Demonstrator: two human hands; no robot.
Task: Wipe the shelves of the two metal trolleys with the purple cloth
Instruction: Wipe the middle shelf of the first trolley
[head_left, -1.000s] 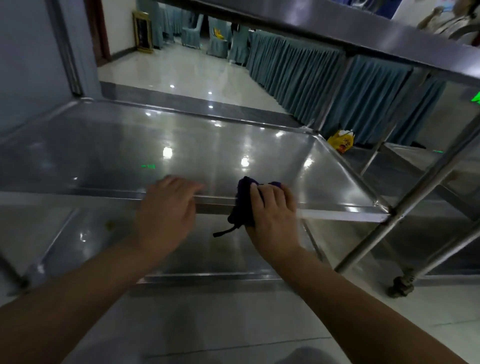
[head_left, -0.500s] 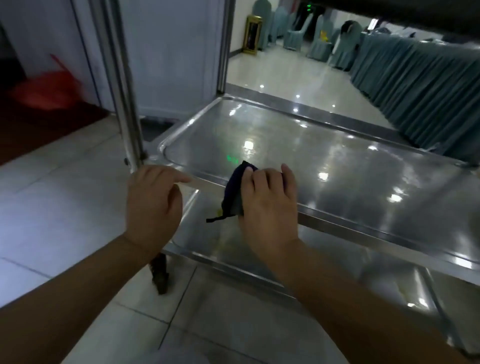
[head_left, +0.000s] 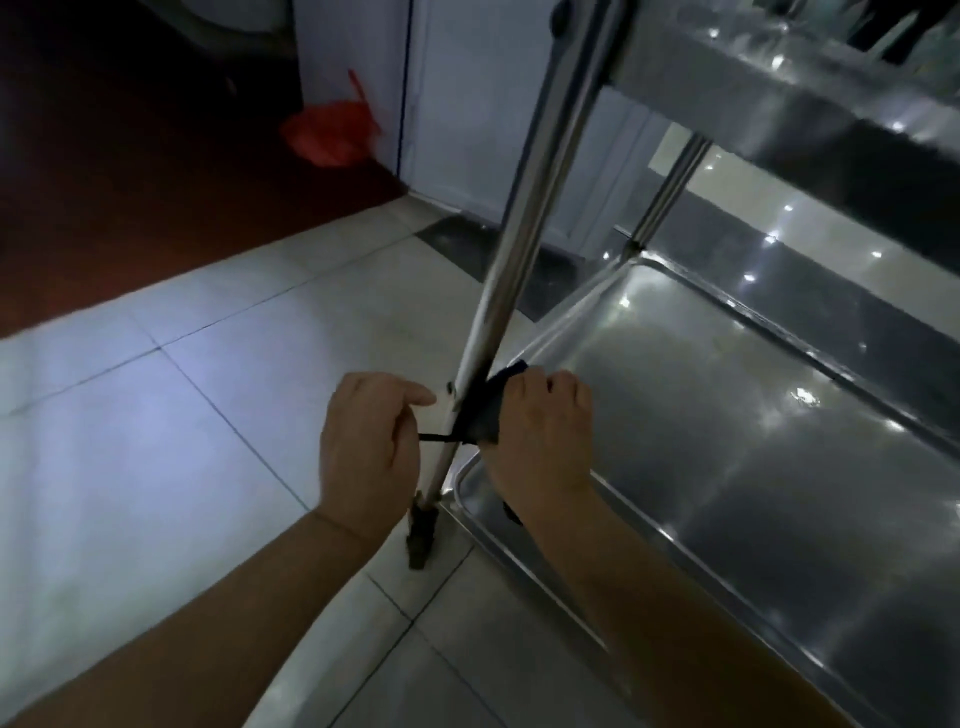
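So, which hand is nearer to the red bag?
Left. The left hand is beside the post, on the side of the bag; the right hand, gripping the cloth, is across the post, at the shelf corner.

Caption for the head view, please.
Right hand holds the purple cloth at the corner of the shelf beside the trolley post; left hand hovers alongside.
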